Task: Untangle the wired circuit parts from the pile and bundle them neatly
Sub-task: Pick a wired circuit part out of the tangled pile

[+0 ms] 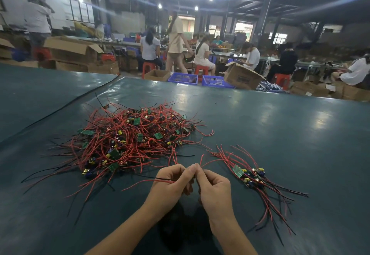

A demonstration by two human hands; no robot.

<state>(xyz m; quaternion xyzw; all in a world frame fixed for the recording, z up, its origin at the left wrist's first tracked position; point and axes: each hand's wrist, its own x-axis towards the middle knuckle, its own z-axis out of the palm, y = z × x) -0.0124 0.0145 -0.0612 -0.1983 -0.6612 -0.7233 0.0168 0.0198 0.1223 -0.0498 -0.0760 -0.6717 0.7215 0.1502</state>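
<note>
A big tangled pile of small green circuit boards with red and black wires lies on the dark green table, left of centre. To the right lies a smaller, straighter group of wired boards. My left hand and my right hand meet in front of me, fingertips together. Both pinch the red and black wires of one part; these wires run out leftward from my left hand. The board of that part is hidden by my fingers.
The table stretches far ahead and to the right. A black seam line crosses it at the left. Beyond the far edge stand cardboard boxes, blue crates, red stools and several seated people.
</note>
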